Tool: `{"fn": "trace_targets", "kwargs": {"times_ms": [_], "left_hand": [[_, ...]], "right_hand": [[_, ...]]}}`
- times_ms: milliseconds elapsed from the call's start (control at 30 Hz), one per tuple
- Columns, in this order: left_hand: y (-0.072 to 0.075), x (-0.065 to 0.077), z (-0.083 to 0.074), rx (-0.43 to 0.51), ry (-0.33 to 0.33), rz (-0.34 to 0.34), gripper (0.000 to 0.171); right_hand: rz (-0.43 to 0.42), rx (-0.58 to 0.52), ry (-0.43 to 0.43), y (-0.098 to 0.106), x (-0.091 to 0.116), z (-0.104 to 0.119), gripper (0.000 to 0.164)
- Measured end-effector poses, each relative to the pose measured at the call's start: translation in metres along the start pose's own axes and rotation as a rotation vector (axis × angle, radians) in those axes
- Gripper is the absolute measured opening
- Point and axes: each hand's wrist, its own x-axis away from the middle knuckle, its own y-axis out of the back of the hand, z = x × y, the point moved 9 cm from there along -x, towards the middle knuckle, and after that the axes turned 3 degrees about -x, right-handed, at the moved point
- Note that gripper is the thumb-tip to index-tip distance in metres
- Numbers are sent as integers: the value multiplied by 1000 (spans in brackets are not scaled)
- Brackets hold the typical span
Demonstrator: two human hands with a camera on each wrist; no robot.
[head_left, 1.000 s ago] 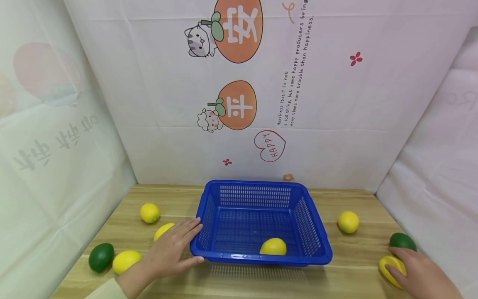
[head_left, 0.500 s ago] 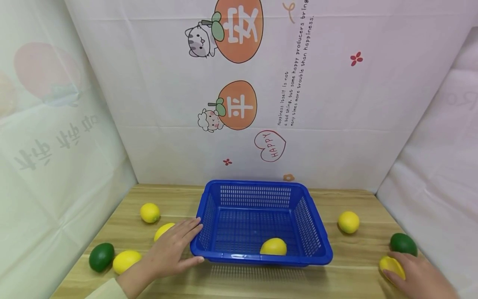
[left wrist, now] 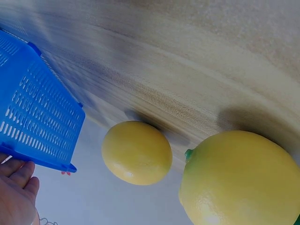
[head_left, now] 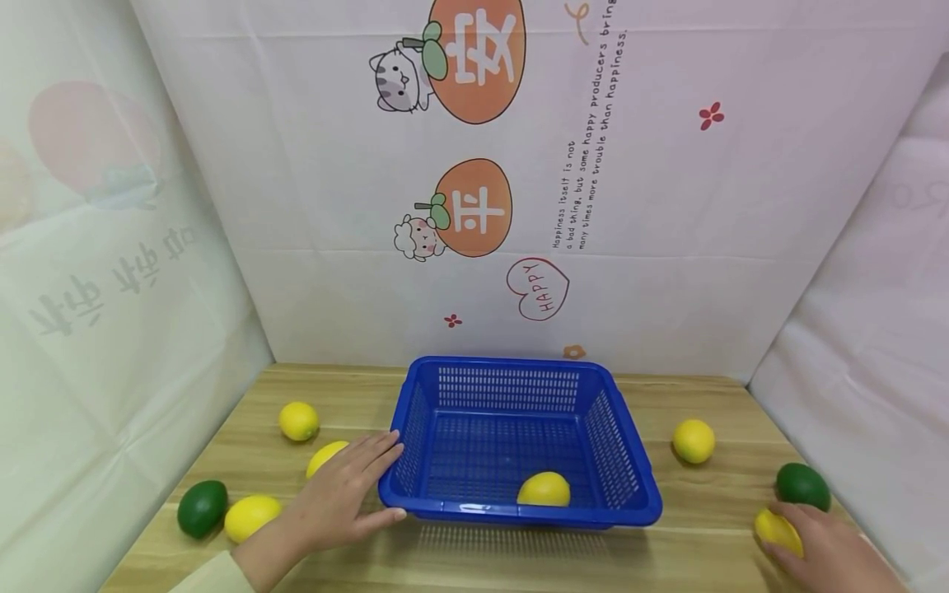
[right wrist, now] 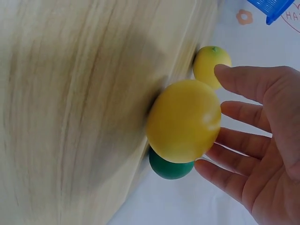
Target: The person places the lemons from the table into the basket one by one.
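Observation:
My left hand [head_left: 337, 494] rests on the left rim of a blue plastic basket [head_left: 519, 514], fingers stretched along it; the left wrist view shows its fingertips [left wrist: 21, 173] at the rim. One lemon [head_left: 544, 489] lies inside the basket. At the far right, my right hand [head_left: 834, 539] is over another lemon [head_left: 778, 531] on the table. In the right wrist view its fingers are spread and nearly straight beside that lemon [right wrist: 185, 122], the thumb standing apart. Whether the fingertips touch it is hard to tell.
Beyond the right hand are a green oval fruit [head_left: 804, 486] and a lemon [head_left: 694, 441]. Left of the basket lie several lemons, one [head_left: 252, 519] near a green fruit [head_left: 203, 509]. Printed white cloth [head_left: 630, 313] walls the wooden table [head_left: 689, 543] at back and sides.
The right hand has shifted slightly over the lemon, covering more of it, and the lemon's visible face has turned a little. The left hand stays on the basket.

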Motion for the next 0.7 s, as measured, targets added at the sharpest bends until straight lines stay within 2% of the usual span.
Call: {"fn": "trace_targets", "kwargs": {"times_ms": [300, 700], "left_hand": [[1, 0, 0, 3, -7, -14, 77], [-1, 0, 1, -6, 2, 12, 76]], "right_hand": [[-85, 2, 86, 2, 0, 3, 66], [-147, 62, 122, 5, 1, 13, 61]]}}
